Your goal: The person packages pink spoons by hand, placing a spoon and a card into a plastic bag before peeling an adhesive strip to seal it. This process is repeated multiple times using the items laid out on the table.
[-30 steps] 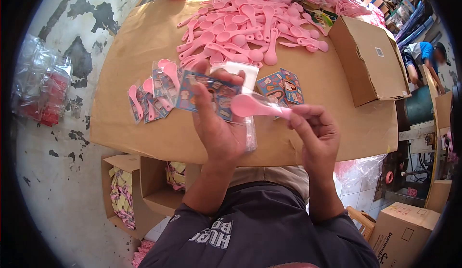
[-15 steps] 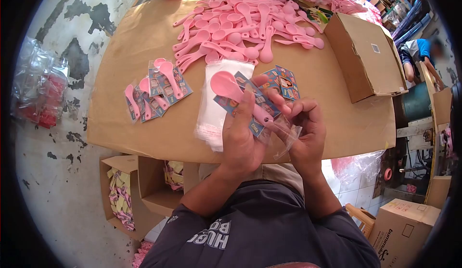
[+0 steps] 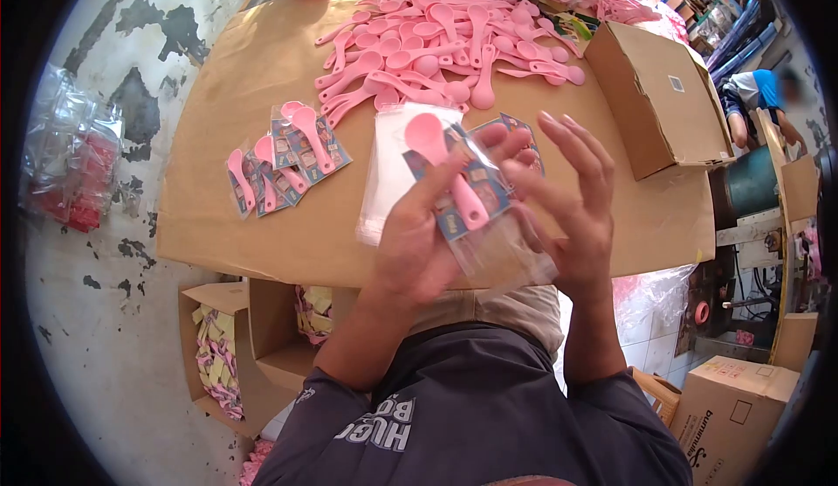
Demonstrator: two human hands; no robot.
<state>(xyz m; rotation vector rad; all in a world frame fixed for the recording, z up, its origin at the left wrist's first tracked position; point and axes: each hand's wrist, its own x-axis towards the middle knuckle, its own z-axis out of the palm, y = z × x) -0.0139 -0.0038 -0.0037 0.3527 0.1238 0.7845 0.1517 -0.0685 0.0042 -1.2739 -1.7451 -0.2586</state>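
My left hand (image 3: 415, 237) is closed on a pink spoon (image 3: 426, 135) that lies along a blue printed card (image 3: 487, 191) in a clear plastic bag (image 3: 511, 255). The bowl of the spoon points away from me. Beside the bag's loose lower end, my right hand (image 3: 578, 211) has its fingers spread and slightly blurred. A stack of clear bags (image 3: 384, 167) lies on the table under and left of the held pack. More blue cards (image 3: 513, 123) are partly hidden behind my hands. Several packed spoons with cards (image 3: 316, 144) lie to the left.
A large heap of loose pink spoons (image 3: 419, 54) covers the back of the brown table (image 3: 218, 250). A cardboard box (image 3: 642, 106) stands at the right edge. Open boxes (image 3: 279, 338) sit below the left front edge. Another person (image 3: 758, 93) is at the far right.
My right hand has let go of the bag's end and spread its fingers upward. The bag's loose end now hangs flatter, and the spoon pack in my left hand has turned more upright.
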